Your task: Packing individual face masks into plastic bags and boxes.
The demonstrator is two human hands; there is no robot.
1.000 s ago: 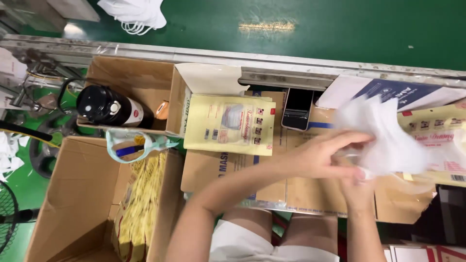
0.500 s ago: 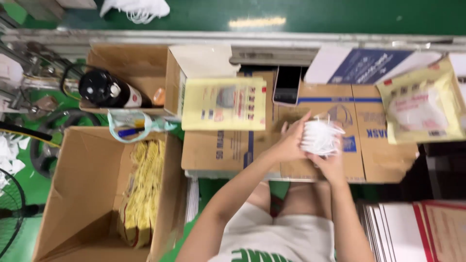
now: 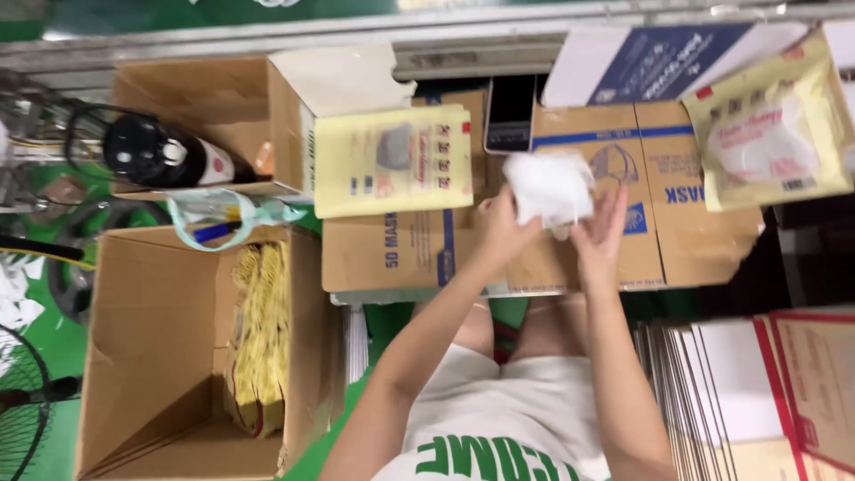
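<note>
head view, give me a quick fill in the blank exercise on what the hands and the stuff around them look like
1. Both hands hold a bundle of ____ masks.
2. The flat packet left of the hands is ____ in colour.
3. The dark phone lies ____ the masks in the picture.
4. The big cardboard box at lower left holds a stack of ____ packets.

Missing words: white; yellow; above; yellow

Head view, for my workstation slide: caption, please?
Both hands, left and right, hold a white mask stack over flattened cardboard.
</note>
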